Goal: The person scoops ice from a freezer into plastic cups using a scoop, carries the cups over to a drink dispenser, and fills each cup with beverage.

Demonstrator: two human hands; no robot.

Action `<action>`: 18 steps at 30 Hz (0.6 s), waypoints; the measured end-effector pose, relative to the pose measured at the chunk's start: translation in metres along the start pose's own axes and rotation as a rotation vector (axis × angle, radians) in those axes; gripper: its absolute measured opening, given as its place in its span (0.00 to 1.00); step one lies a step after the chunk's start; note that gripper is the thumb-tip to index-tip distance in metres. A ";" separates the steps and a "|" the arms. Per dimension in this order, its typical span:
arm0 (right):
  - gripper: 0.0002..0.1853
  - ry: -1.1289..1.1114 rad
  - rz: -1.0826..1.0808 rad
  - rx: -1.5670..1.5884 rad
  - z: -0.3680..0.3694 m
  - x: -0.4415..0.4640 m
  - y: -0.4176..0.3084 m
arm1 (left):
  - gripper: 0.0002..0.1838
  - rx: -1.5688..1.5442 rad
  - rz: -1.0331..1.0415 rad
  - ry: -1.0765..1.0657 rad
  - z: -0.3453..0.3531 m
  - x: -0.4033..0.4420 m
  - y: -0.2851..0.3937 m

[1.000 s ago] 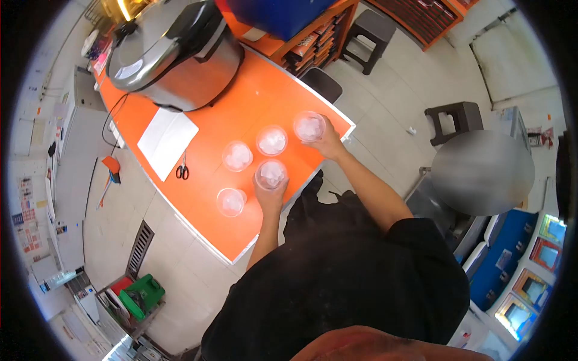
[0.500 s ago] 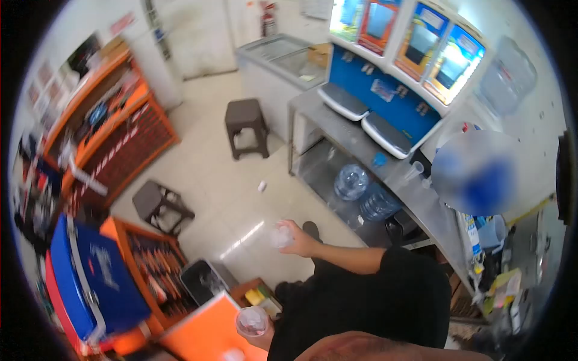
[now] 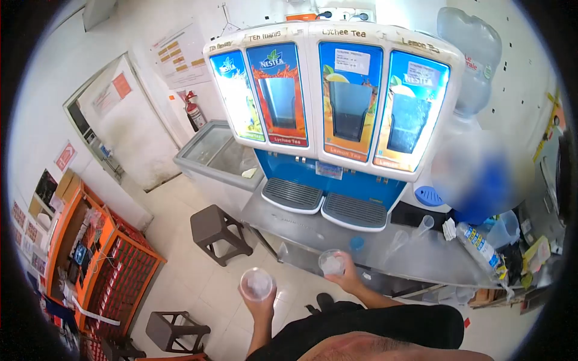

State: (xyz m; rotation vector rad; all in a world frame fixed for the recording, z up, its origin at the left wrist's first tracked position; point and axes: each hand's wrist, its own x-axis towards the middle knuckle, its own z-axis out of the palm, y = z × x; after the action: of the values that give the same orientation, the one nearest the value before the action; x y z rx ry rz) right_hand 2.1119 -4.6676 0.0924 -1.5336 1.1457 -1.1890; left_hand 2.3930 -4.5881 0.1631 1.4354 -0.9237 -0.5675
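My left hand [image 3: 260, 305] is wrapped round a clear plastic cup of ice [image 3: 257, 283], held upright above the tiled floor. My right hand [image 3: 350, 278] grips a second clear cup with ice [image 3: 332, 263], close to the front edge of the steel counter [image 3: 289, 226]. On that counter stands a drink dispenser [image 3: 313, 37] with four lit panels and a blue lower front. Two grey drip trays [image 3: 292, 194] with white rims sit beneath its outlets. A small blue cup [image 3: 356, 243] is on the counter near my right hand.
A brown stool [image 3: 215, 231] stands left of the counter, another [image 3: 171, 330] lower left. A chest freezer [image 3: 208, 174] adjoins the counter. Clear cups [image 3: 425, 225], a jug [image 3: 503, 227] and packets lie at the right. An orange shelf unit [image 3: 114, 277] is at the left.
The view has turned from the orange table to the dispenser, which is now nearer. Both hands have left the table, each with its cup, and have come up before the counter.
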 end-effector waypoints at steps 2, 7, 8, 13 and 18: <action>0.48 0.043 -0.006 0.005 -0.008 0.015 -0.011 | 0.49 -0.002 0.014 -0.099 0.034 0.043 0.002; 0.49 0.134 0.033 -0.001 -0.004 0.027 -0.033 | 0.49 -0.129 0.082 -0.288 0.093 0.116 0.005; 0.50 0.150 0.024 -0.031 -0.001 0.029 -0.032 | 0.49 -0.124 0.123 -0.327 0.103 0.130 0.003; 0.52 0.286 0.023 -0.121 0.031 0.032 -0.029 | 0.50 -0.119 0.288 -0.475 0.143 0.194 0.010; 0.50 0.527 0.128 -0.016 0.083 0.050 -0.051 | 0.48 -0.080 0.407 -0.502 0.193 0.249 0.031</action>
State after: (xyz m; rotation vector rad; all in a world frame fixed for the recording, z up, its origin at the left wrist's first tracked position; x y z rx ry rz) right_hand 2.2074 -4.6981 0.1361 -1.1623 1.5687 -1.5462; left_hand 2.3691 -4.8981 0.2207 1.0028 -1.5280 -0.6584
